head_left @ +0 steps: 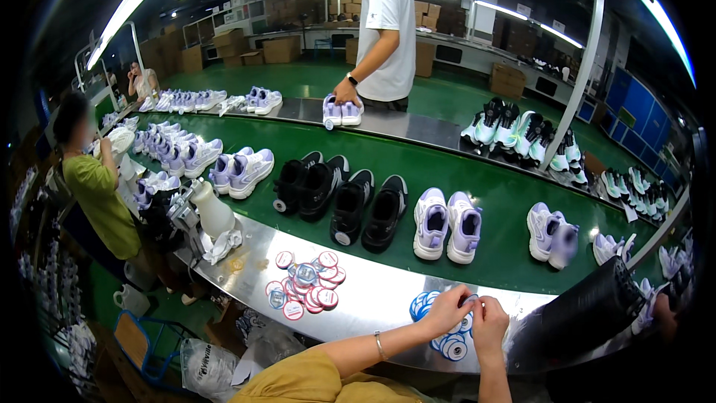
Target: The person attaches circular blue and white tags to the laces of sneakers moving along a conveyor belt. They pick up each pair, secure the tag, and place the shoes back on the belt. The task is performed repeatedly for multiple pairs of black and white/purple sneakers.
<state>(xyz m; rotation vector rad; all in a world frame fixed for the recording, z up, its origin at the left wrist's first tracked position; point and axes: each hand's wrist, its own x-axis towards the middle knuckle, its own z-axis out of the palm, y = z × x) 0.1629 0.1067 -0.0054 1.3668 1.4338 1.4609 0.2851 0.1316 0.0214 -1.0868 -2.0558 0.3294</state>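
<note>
Where the steel tabletop (pixel 373 298) meets the green belt (pixel 507 201), the left hand (pixel 446 311) and right hand (pixel 488 322) pinch one round blue sticker (pixel 468 301), apparently, above the blue sticker pile (pixel 447 343). Behind: four black shoes (pixel 339 198), two lilac sneakers (pixel 447 224).

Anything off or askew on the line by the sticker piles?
Mostly tidy. One oddity: the lavender pair on the right sits skewed, one shoe leaning on the other, unlike the straight pair beside it. Both hands pinch a blue sticker over the blue pile.
</note>
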